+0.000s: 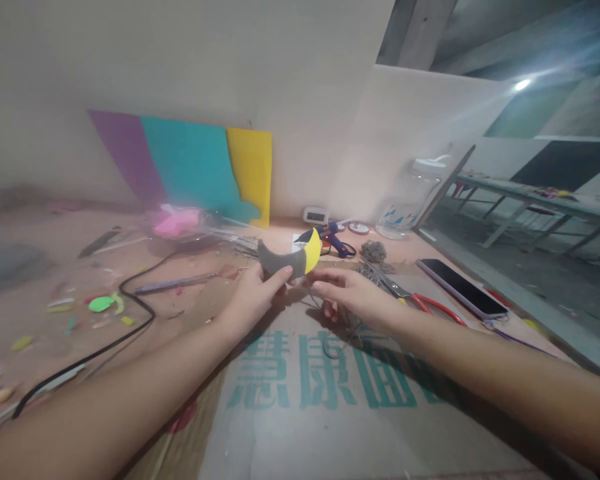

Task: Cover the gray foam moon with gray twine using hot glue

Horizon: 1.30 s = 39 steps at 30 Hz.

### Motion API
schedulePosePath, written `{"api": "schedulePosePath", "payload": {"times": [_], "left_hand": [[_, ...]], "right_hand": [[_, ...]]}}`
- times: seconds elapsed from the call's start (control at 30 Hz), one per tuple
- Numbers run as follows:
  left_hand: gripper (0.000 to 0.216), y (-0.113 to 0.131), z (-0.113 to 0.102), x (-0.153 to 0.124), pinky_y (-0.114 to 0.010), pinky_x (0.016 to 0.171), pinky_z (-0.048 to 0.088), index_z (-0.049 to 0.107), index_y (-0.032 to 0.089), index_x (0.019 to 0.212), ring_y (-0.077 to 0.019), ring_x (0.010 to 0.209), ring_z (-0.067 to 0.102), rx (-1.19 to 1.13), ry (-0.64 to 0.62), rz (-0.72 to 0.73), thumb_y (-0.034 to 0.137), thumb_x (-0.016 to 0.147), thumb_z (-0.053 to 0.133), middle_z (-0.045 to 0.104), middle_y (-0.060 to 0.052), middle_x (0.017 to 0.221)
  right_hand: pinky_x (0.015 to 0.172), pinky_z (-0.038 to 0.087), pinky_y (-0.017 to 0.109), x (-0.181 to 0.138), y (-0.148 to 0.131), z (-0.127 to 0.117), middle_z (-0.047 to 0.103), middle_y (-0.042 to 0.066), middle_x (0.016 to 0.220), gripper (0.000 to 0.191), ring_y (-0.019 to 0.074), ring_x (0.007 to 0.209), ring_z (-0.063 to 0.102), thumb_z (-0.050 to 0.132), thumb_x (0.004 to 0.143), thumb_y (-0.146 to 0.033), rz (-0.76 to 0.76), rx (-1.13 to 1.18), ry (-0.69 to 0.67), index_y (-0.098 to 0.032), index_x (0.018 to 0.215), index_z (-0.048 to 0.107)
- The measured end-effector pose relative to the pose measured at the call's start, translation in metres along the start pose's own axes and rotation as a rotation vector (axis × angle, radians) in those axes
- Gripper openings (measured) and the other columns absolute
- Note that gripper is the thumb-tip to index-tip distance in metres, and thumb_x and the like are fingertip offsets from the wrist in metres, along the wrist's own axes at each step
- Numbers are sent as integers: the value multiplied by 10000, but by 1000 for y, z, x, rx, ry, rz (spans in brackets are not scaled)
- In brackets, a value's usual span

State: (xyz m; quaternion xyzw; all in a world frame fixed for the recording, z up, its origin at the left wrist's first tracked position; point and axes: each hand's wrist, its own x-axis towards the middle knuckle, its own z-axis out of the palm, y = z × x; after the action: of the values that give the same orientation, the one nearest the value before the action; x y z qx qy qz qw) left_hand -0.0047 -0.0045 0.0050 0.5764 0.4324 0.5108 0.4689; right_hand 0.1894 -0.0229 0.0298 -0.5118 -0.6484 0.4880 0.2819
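The near part of a pinkish table (185, 303) is covered by a sheet printed with green characters (305, 440). Above it, the left hand (260, 287) has its grip pinching a grey-and-yellow crescent (284, 263). The right hand (353, 292) is just beside, fingers curled near loose grey yarn (351, 327); whether its grip holds any, I cannot tell. Beyond are red-handled scissors (405, 293) and a phone (463, 288), then a glue gun (336, 241), a small clock (315, 215) and coloured sheets (190, 163) against the wall (320, 100).
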Motion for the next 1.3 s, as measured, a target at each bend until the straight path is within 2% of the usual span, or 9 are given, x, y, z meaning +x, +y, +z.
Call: {"api": "schedulePosePath", "payload": {"times": [0.07, 0.13, 0.23, 0.33, 0.47, 0.7, 0.9, 1.1, 1.3], "left_hand": [[308, 1, 0, -1, -223, 508, 383, 583, 148, 735, -117, 531, 506, 19, 26, 21, 444, 742, 667, 583, 10, 588], [290, 0, 0, 0, -223, 506, 377, 571, 155, 748, -117, 527, 505, 19, 51, 16, 429, 743, 664, 585, 16, 594], [264, -4, 1, 1, -229, 512, 389, 570, 164, 794, -127, 542, 522, 50, 48, -6, 411, 747, 650, 610, 15, 639], [208, -5, 1, 1, -227, 531, 391, 597, 169, 802, -137, 570, 535, 156, 37, 3, 364, 746, 641, 611, 20, 640], [100, 1, 2, 0, -217, 529, 373, 617, 170, 761, -132, 551, 509, 199, -31, 19, 267, 737, 612, 575, 33, 570], [98, 0, 4, 0, -211, 487, 355, 617, 168, 745, -129, 505, 495, 97, -120, -39, 250, 691, 614, 550, 37, 518], [136, -4, 3, 2, -205, 489, 365, 622, 167, 783, -119, 503, 497, 81, -181, -38, 270, 698, 597, 544, 42, 532], [135, -1, 3, 0, -211, 489, 367, 613, 161, 751, -124, 508, 499, 77, -172, -48, 272, 675, 598, 547, 32, 534], [115, -1, 3, 1, -206, 467, 347, 618, 174, 716, -115, 479, 468, 42, -214, -48, 259, 644, 589, 532, 37, 520]], "right_hand": [[458, 390, 218, 2, 2, 7, 625, -11, 641, 228, 97, 464, 499, 547, 895, -335, 28, 21, -39, -188, 1043, 640], [457, 365, 211, 2, 3, 12, 609, -20, 617, 179, 84, 449, 467, 524, 908, -318, -13, -68, -43, -182, 902, 640], [552, 398, 231, -2, 2, 16, 601, -14, 613, 202, 110, 549, 529, 513, 921, -288, -204, -350, 10, -177, 813, 642], [677, 420, 260, -7, -3, 11, 683, 26, 790, 187, 144, 723, 591, 515, 930, -249, -454, -608, 89, -180, 849, 670], [660, 401, 254, -11, -12, -10, 665, 23, 785, 159, 139, 709, 571, 560, 923, -267, -606, -748, 233, -188, 845, 674], [674, 389, 262, -14, -22, -40, 636, 32, 884, 90, 149, 754, 567, 625, 889, -258, -581, -970, 244, -215, 835, 683], [646, 385, 270, -11, -25, -56, 643, 32, 813, 130, 157, 719, 562, 603, 892, -293, -543, -954, 317, -212, 848, 695], [676, 417, 282, -9, -27, -68, 680, 28, 828, 174, 183, 779, 602, 600, 868, -352, -413, -906, 187, -225, 833, 713], [732, 439, 308, 1, -17, -70, 677, 34, 809, 199, 202, 803, 607, 587, 868, -380, -388, -914, 160, -238, 845, 726]]}}
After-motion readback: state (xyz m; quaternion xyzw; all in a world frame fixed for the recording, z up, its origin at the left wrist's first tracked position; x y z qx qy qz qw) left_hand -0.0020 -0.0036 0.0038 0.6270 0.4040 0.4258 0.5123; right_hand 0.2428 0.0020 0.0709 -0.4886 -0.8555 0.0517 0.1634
